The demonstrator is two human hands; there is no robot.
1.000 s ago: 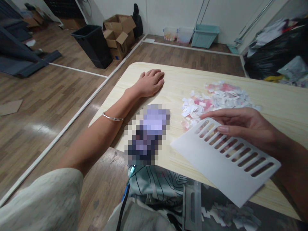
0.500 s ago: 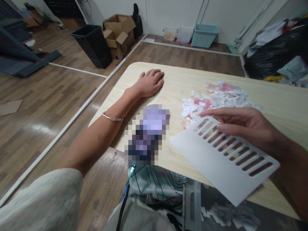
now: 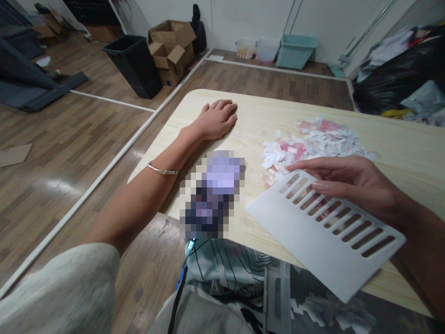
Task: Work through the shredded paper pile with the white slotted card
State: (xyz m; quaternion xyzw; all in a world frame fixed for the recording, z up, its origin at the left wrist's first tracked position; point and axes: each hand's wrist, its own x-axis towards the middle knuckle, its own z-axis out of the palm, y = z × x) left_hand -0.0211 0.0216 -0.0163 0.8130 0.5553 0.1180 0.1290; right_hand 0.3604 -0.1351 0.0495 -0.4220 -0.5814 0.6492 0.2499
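My left hand [image 3: 217, 121] lies flat on the pale wooden tabletop [image 3: 264, 104], its fingers stretched out and nothing held. Between thumb and fingers, my right hand [image 3: 361, 185] grips a white plastic scraper [image 3: 309, 241] with a row of long slots. The scraper is tilted above the table's front edge, its broad plain side towards me. Just beyond it, a heap of small white and pinkish paper pieces [image 3: 333, 141] is spread on the table. A pixelated, phone-like device [image 3: 222, 178] lies between my arms, with a cable at its near end.
Below the table's front edge are a grey container [image 3: 274, 297] and more paper scraps [image 3: 333, 311]. A black bin [image 3: 135, 67] and cardboard boxes [image 3: 172, 51] stand on the floor behind. A teal tub [image 3: 297, 52] and black bags [image 3: 389, 83] are farther back.
The scraper in my right hand has shifted very slightly down and tilted a little. My left hand stays where it was.
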